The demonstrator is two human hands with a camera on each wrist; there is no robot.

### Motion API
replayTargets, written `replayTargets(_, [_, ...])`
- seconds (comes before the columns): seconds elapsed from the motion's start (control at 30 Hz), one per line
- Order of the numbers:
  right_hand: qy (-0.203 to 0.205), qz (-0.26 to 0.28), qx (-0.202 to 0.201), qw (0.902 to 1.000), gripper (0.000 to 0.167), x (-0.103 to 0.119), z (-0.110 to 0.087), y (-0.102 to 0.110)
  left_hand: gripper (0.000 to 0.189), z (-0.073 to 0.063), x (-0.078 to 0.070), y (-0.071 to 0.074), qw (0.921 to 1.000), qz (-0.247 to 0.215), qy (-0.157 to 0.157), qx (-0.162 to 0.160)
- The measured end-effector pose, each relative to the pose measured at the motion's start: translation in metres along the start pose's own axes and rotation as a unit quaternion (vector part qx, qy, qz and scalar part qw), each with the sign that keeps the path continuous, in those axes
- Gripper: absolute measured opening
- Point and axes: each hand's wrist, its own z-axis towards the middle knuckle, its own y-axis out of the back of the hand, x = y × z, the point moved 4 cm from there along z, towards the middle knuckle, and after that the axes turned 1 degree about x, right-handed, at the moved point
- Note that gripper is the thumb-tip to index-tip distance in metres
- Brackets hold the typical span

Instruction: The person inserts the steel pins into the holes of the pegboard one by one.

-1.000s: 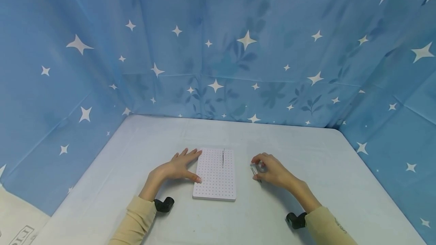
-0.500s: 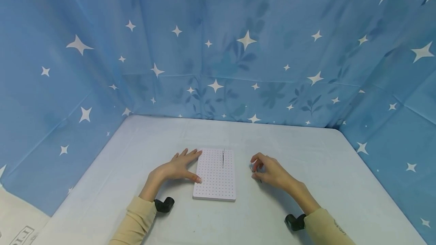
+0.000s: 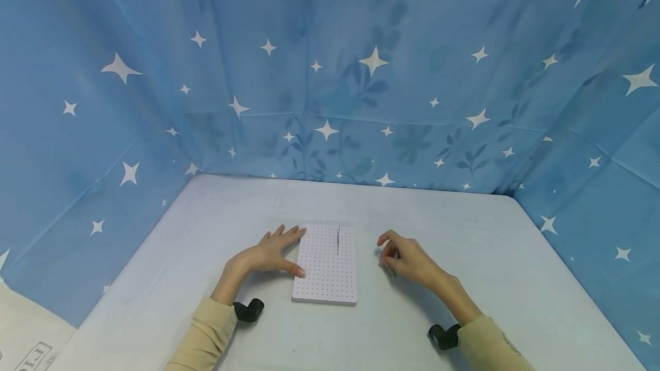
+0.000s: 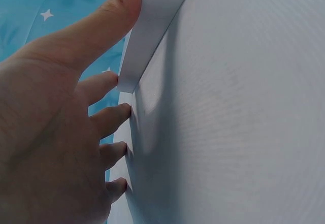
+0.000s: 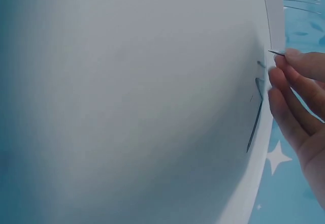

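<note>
A white board with rows of small holes (image 3: 322, 282) lies on the table, several thin metal needles (image 3: 337, 240) standing upright near its far end. My left hand (image 3: 268, 255) rests at the board's left side with fingers spread, the thumb on its edge and the index finger touching its far corner. Right of the board, my right hand (image 3: 412, 259) pinches a thin needle (image 5: 275, 53) between thumb and fingertip, its point sticking out. Beneath that hand, a few loose needles (image 5: 254, 127) lie on the table; their exact number is unclear.
The white table (image 3: 247, 205) is backed by a blue curtain with white stars (image 3: 330, 73). Black wrist cameras (image 3: 248, 310) sit at both sleeves. A pale printed sheet or box (image 3: 31, 331) shows at the lower left.
My right thumb and fingers have closed together on a needle, and the hand has shifted slightly left. My left hand and the board have stayed still.
</note>
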Motion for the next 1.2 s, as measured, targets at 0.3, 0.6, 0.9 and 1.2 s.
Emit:
replayTargets(0.3, [-0.015,0.034,-0.006,0.9993,0.028,0.006,0.006,-0.001,0.11,0.001,0.001,-0.001,1.0,0.003,-0.003,0.005])
replayTargets(0.6, [-0.05,0.069,-0.014,0.9963,0.027,0.012,0.015,-0.005,0.109,0.001,0.001,0.0,0.9999,0.004,0.007,0.007])
replayTargets(0.9, [-0.046,0.081,-0.033,0.9951,0.029,0.019,0.024,-0.005,0.108,0.001,0.001,0.0,0.9999,0.007,0.01,0.008])
replayTargets(1.2, [-0.039,0.101,-0.043,0.9931,0.037,0.027,0.037,-0.009,0.109,0.001,0.002,-0.001,0.9999,0.006,0.01,0.005])
